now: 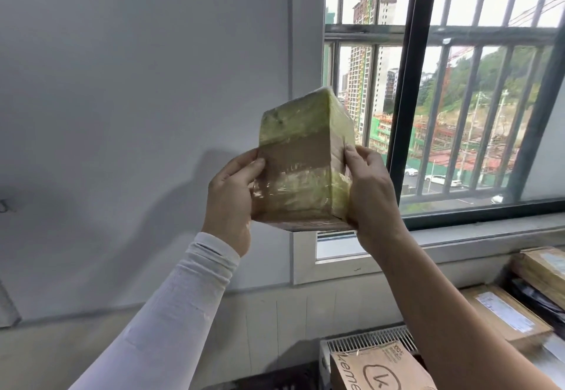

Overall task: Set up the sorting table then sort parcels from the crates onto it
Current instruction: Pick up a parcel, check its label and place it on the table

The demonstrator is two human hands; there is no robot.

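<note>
Up in front of the grey wall point(137, 99), level with the barred window point(443, 99), we are holding a parcel point(302, 160) raised in the air between both hands. Our left hand point(230, 197), coming out of a white sleeve point(171, 313), is gripping the parcel's left edge, with the thumb lying across the near face and the fingers hidden behind the box. Our right hand point(371, 194), on a bare forearm, is gripping the right edge, its fingers curling onto the side face. The parcel is a small cardboard box, wrapped in shiny clear tape with a greenish tint over its top and bottom; it is tilting slightly, one corner pointing up toward the window.

Behind the parcel, the window bars are running upright, and beyond them tall buildings, a green hillside and parked cars are showing. A grey sill point(474, 230) is running under the window.

Low at the right, well below the parcel, other goods are lying close together: a brown box with a white label point(507, 316), another brown box point(541, 267) behind it near the edge of the view, and something in black wrapping point(535, 298) between them. At the bottom, a brown box printed with a circle mark point(379, 371) is sitting against a white slotted crate point(367, 340); our right forearm is crossing in front of part of it. We cannot tell what these boxes are resting on.
</note>
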